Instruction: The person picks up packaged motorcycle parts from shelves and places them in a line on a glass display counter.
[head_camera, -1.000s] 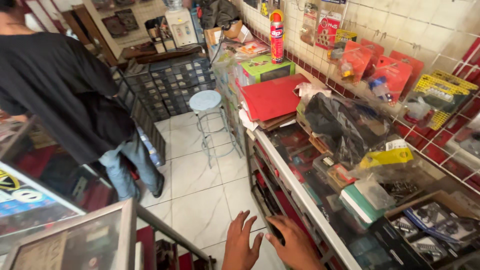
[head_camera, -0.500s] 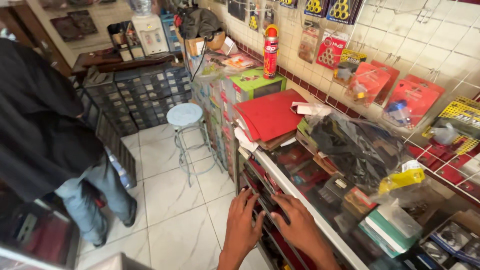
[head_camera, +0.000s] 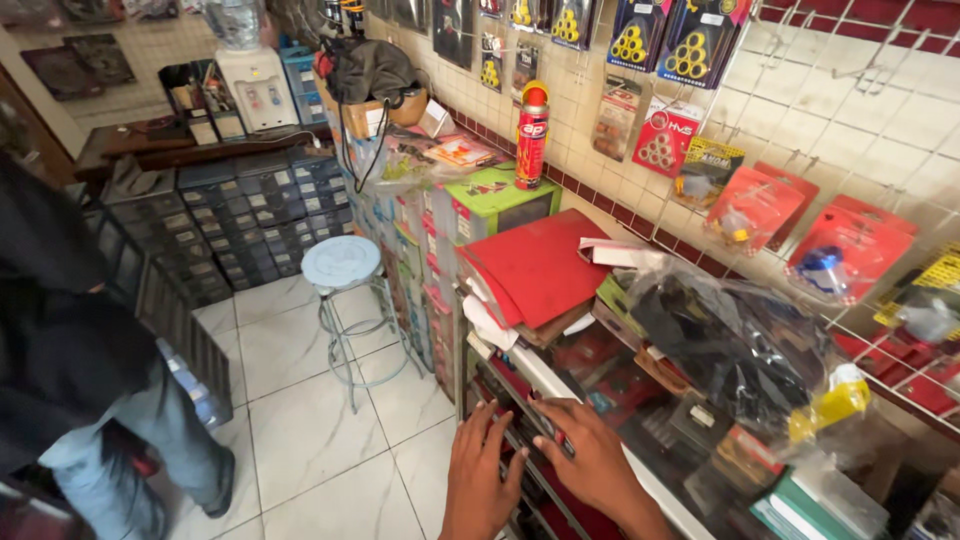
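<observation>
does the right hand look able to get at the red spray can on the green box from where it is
Probably not without stepping forward: the right hand rests at the counter's near edge, while the red spray can stands far along on the green box, with the red folder between them.

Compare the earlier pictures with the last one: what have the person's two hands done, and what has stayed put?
Both hands have moved up from the floor side onto the glass counter's front edge. The left hand now lies flat against the shelves below; the right hand presses on the edge. Neither clearly grips anything. The stool, red folder and spray can stayed put.
</observation>
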